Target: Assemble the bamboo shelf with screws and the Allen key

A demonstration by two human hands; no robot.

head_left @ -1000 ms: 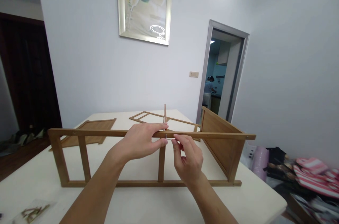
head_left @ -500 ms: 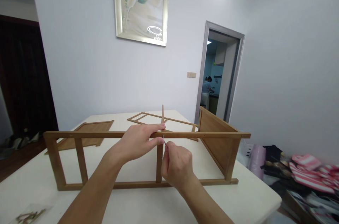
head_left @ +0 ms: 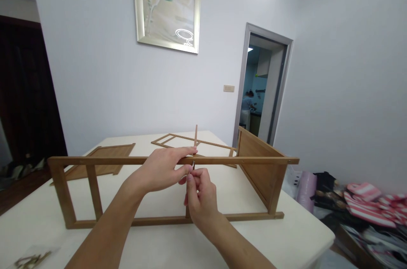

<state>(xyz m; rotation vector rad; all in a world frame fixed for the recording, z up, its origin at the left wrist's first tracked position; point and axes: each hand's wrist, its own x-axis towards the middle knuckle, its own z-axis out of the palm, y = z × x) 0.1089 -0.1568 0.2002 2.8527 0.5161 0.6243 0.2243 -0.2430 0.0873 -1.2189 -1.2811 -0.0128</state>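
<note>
A wooden frame (head_left: 127, 161) stands on its long side on the table, with crossbars between its two rails. My left hand (head_left: 162, 169) grips the upper rail near the middle crossbar, fingers over the top and thumb below. Its fingertips reach a narrow wooden slat (head_left: 196, 135) that sticks out behind the rail. Just under the rail, my right hand (head_left: 203, 197) is closed in a pinch on a thin metal tool (head_left: 193, 165), whose tip meets the rail's near face. The fingers hide most of the tool. A wooden panel (head_left: 259, 167) joins the frame's right end.
A flat wooden panel (head_left: 117, 156) and another ladder-like frame (head_left: 216, 146) lie farther back on the white table (head_left: 152, 247). A bag of bolts (head_left: 33, 258) sits at the front left. Clothes (head_left: 369, 205) are piled right of the table. Someone stands beyond the doorway.
My right hand has shifted slightly left and turned, its fingers now showing more beneath the rail. My left hand keeps its place on the rail. The view has moved slightly.
</note>
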